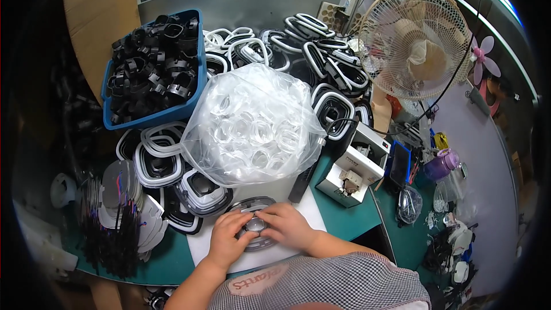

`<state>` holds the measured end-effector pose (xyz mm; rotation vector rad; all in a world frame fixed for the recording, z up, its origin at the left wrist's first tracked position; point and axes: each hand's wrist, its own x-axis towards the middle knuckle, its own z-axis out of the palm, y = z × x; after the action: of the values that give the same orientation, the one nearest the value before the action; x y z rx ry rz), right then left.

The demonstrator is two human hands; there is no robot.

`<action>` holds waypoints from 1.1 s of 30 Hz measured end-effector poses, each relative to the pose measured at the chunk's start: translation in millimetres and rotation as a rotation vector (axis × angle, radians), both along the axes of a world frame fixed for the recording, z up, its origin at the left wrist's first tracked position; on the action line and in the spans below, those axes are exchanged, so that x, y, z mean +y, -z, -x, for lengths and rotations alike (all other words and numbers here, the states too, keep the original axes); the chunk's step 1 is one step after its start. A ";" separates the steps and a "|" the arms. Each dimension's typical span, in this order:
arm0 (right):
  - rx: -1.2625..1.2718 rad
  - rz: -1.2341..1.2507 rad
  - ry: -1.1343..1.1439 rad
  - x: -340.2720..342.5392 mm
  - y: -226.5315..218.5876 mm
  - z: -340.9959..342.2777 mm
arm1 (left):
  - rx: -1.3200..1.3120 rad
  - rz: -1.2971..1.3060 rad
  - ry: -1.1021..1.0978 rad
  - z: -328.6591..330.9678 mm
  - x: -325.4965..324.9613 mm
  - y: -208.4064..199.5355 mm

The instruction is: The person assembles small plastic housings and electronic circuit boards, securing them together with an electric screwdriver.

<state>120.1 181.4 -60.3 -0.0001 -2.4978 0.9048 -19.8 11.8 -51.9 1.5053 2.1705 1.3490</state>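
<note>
Near the front of the table, a dark grey rounded frame [265,245] lies on a white sheet [313,212]. At its middle sits a clear round lens [256,224]. My left hand [228,237] holds the lens from the left, thumb and fingers curved along its edge. From the right, my right hand [287,227] grips the same lens, with its fingertips near those of the left. The fingers hide part of the lens and of the frame. Just beyond my hands stands a large clear plastic bag [252,166] full of transparent round lenses.
A blue bin [198,89] of black clips stands at the back left. White-and-black frames [158,166] lie stacked around the bag. Flat grey pieces [120,189] are piled at the left. At the right are a small white machine [356,166], a fan [416,43] and a purple bottle [442,165].
</note>
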 end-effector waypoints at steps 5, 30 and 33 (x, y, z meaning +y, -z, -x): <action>-0.034 0.054 -0.027 7.5 6.5 1.9 | 0.002 0.025 -0.004 -2.0 2.3 -5.3; -0.095 0.172 -0.036 12.8 5.5 2.5 | -0.043 -0.007 0.013 -2.5 3.0 2.3; -0.113 0.214 -0.051 12.0 6.0 4.9 | -0.062 -0.013 0.001 -2.2 0.9 4.3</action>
<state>115.2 193.4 -66.3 -0.0600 -2.4997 1.2202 -17.6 12.6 -56.1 1.4496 2.1274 1.3922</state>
